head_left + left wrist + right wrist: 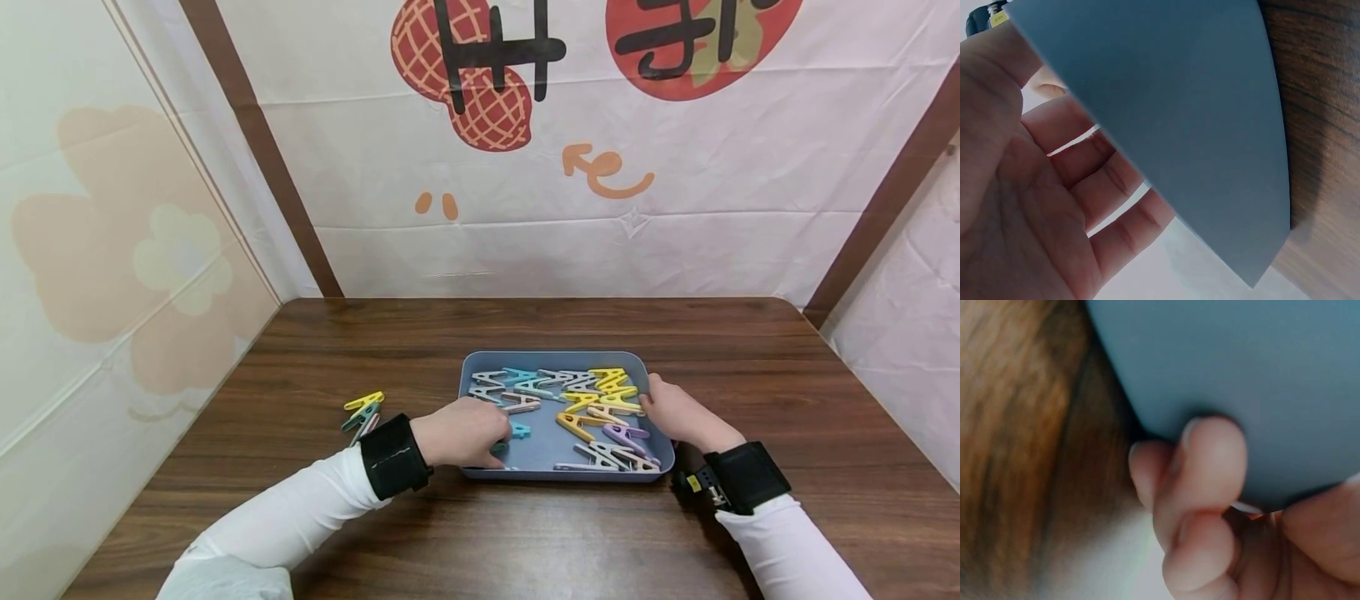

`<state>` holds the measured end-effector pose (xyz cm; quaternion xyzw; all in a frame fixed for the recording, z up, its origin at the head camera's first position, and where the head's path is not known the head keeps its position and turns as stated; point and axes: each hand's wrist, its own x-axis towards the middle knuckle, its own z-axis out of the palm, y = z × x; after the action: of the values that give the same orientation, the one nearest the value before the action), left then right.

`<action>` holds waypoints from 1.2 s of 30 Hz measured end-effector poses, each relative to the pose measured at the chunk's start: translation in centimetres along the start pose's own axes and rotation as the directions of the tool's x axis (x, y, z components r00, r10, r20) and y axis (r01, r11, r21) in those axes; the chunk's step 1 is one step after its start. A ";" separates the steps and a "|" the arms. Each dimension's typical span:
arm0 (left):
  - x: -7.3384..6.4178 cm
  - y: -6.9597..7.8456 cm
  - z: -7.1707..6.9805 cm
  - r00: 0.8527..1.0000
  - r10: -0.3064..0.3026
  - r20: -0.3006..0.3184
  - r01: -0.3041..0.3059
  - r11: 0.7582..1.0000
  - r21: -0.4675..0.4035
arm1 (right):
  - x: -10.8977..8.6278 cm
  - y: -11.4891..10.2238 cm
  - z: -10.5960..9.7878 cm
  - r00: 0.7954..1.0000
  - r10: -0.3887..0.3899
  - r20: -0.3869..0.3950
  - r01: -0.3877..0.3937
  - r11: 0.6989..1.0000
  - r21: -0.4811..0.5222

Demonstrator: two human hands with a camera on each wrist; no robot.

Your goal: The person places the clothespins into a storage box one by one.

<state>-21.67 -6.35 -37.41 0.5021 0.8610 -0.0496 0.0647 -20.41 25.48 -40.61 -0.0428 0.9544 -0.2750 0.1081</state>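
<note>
A blue-grey tray [536, 463] holds several plastic clothespins in yellow, white, teal and purple. My left hand [461, 433] reaches over the tray's left rim, and its fingertips are down inside. Beside those fingertips lies a teal clothespin [519, 430]; whether they pinch it is hidden. In the left wrist view the tray wall [1172, 106] covers the finger ends. My right hand [686, 412] grips the tray's right side. The right wrist view shows its curled fingers [1213, 462] against the outer wall.
Left of the tray, a yellow clothespin [364, 401] and a dark green clothespin [362, 416] lie on the brown wooden table [405, 325], with another partly behind the left wristband [395, 454]. A printed white curtain [360, 167] hangs behind the table.
</note>
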 end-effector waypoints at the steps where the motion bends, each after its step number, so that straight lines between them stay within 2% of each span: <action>1: 0.0 0.0 0.0 1.000 0.001 -0.001 -0.001 1.000 0.006 | 0.0 0.0 0.0 1.000 0.000 0.003 0.000 1.000 0.003; 8: -0.3 0.0 0.0 1.000 0.005 -0.018 -0.004 0.998 0.055 | 0.0 0.0 0.1 1.000 0.008 0.021 -0.008 1.000 0.022; 14: -0.7 -0.1 -0.1 0.998 0.018 -0.053 -0.016 0.999 0.046 | 0.0 0.0 0.0 1.000 0.003 0.018 -0.003 1.000 0.012; 19: -1.3 -0.4 -0.1 0.996 0.007 -0.087 -0.007 1.000 -0.007 | 0.0 -0.1 0.0 1.000 0.003 0.018 -0.003 1.000 0.015; 23: -2.4 -1.0 -0.3 0.987 -0.022 -0.157 0.007 0.996 -0.091 | 0.0 -0.1 0.0 1.000 0.000 0.012 0.000 1.000 0.008; 25: -3.1 -1.3 -0.5 0.978 -0.048 -0.203 0.023 0.992 -0.124 | 0.0 -0.1 0.0 1.000 0.003 0.012 -0.003 1.000 0.007; 29: -4.8 -2.3 -0.6 0.948 -0.130 -0.292 0.082 0.982 -0.172 | 0.1 -0.1 0.0 1.000 0.004 0.007 -0.004 1.000 0.004; 33: -6.7 -3.8 -0.7 0.905 -0.246 -0.347 0.180 0.960 -0.212 | 0.1 0.0 0.1 1.000 0.013 0.004 -0.013 1.000 0.004; 36: -8.3 -5.2 -0.8 0.865 -0.338 -0.372 0.266 0.936 -0.232 | 0.0 0.0 0.1 1.000 0.014 0.003 -0.014 1.000 0.004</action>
<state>-22.16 -15.89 -35.14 0.3524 0.9244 0.1212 -0.0808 -20.43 25.39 -40.68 -0.0364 0.9540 -0.2760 0.1114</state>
